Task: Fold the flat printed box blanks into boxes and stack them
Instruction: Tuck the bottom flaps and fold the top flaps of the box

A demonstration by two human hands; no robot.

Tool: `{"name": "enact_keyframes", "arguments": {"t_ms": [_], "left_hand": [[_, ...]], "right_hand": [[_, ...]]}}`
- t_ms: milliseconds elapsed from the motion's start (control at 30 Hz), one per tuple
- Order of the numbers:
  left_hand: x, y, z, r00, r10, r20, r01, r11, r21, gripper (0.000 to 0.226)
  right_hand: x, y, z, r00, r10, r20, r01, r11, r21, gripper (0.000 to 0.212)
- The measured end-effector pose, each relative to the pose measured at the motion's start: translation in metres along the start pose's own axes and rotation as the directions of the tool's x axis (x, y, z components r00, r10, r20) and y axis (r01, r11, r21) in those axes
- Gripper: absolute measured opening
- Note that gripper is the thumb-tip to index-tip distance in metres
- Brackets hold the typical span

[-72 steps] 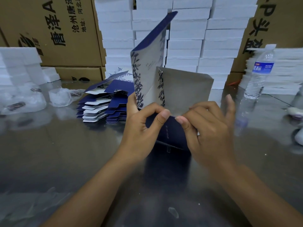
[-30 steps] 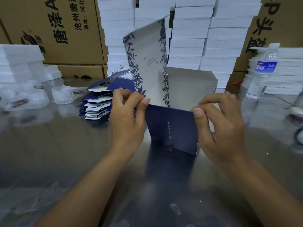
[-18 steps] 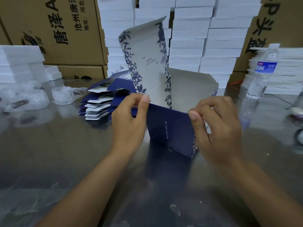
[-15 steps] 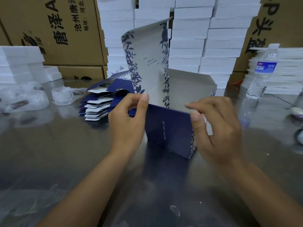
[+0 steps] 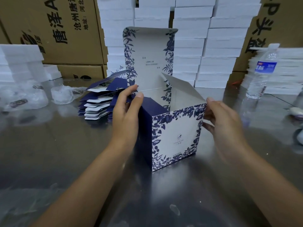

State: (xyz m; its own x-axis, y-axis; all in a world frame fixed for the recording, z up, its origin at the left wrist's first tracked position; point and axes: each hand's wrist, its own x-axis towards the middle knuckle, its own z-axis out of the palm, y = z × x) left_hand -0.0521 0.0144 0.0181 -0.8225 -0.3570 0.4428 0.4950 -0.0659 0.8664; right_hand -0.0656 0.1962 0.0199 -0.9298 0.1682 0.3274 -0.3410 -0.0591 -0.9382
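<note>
box (image 5: 175, 136) upright at table (image 5: 49, 145) centre, base down, likely so walls square up; lid flap (image 5: 147, 59) stands open, untucked; left hand (image 5: 126, 118) pinches left wall's top edge; right hand (image 5: 223, 122) grips right top corner, steadying; flat blanks (image 5: 98, 102) piled behind, toward far edge, within reach.

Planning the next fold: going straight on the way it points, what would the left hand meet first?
Probably the upright lid flap of the box: the left hand points up and away, fingertips right by its lower left edge, though depth is unclear.
</note>
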Motion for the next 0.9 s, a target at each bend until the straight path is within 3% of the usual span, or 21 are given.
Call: {"name": "enact_keyframes", "arguments": {"t_ms": [133,233,367,433,733,900], "left_hand": [[-0.003,0.005,0.002,0.996,-0.055,0.074,0.061,0.995,-0.084,0.042],[-0.002,0.004,0.001,0.994,-0.039,0.101,0.049,0.994,-0.102,0.034],[-0.004,0.006,0.002,0.991,-0.054,0.119,0.075,0.982,-0.174,0.032],[-0.004,0.007,0.003,0.988,-0.070,0.137,0.095,0.979,-0.180,0.033],[-0.005,0.005,0.004,0.966,-0.150,0.211,0.200,0.951,-0.238,0.031],[-0.005,0.002,0.003,0.958,-0.147,0.246,0.209,0.946,-0.249,0.031]], "right_hand": [[0.003,-0.001,-0.002,0.995,0.038,0.087,-0.043,0.997,0.061,0.032],[0.000,-0.002,-0.002,0.986,-0.004,0.168,-0.001,0.999,0.033,0.027],[-0.005,-0.011,-0.001,0.965,-0.053,0.256,0.076,0.994,-0.083,0.052],[-0.007,-0.018,-0.001,0.956,-0.056,0.289,0.094,0.988,-0.120,0.050],[-0.012,-0.033,-0.010,0.936,-0.068,0.344,0.205,0.902,-0.380,0.030],[-0.013,-0.033,-0.011,0.939,-0.061,0.338,0.178,0.929,-0.326,0.042]]}}
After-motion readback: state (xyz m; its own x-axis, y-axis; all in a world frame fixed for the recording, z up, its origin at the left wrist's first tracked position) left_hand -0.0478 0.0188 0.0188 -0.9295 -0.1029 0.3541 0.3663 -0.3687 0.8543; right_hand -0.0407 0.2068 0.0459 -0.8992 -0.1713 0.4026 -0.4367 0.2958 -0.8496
